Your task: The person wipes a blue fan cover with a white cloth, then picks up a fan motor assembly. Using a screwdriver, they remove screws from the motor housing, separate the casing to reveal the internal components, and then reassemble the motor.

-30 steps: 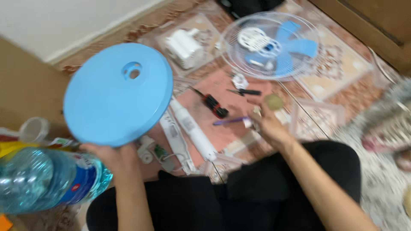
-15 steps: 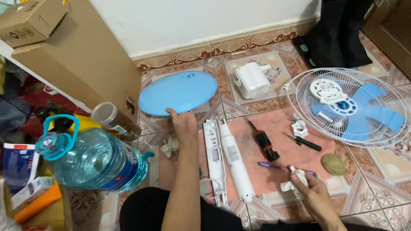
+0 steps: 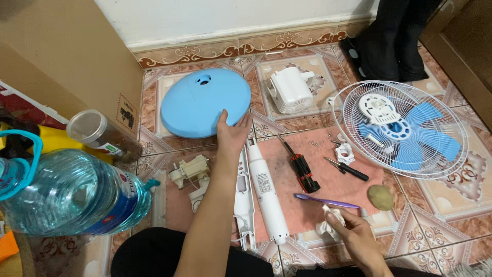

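Left hand [image 3: 232, 134] lies palm down, fingers spread, on the near rim of the round blue fan base [image 3: 205, 101]; it presses flat on the base and does not grip it. Base rests on the tiled floor [image 3: 441, 197] close to the wall, just right of a big cardboard box [image 3: 66, 66].

Right hand [image 3: 353, 238] is low at the frame's bottom, fingers pinched around a crumpled white cloth [image 3: 328, 225]. Touching the cloth's far side: a purple toothbrush [image 3: 325, 200], lying crosswise on a pink mat [image 3: 307, 169].

On the mat, between the two hands: two long white housing pieces [image 3: 264, 190] side by side along the left forearm, a black-and-red screwdriver [image 3: 300, 166], a smaller black screwdriver [image 3: 348, 168], a small white plastic fitting [image 3: 344, 153]. A tan, stone-like lump [image 3: 380, 197] sits at the mat's right edge.

Right of the mat: white wire fan grille with blue blades [image 3: 405, 128]. Behind it, near the wall, a white motor housing [image 3: 292, 90].

Left of the forearm: small beige mechanism [image 3: 190, 170], large clear water bottle on its side [image 3: 72, 192], a lidded jar [image 3: 100, 134] against the box.
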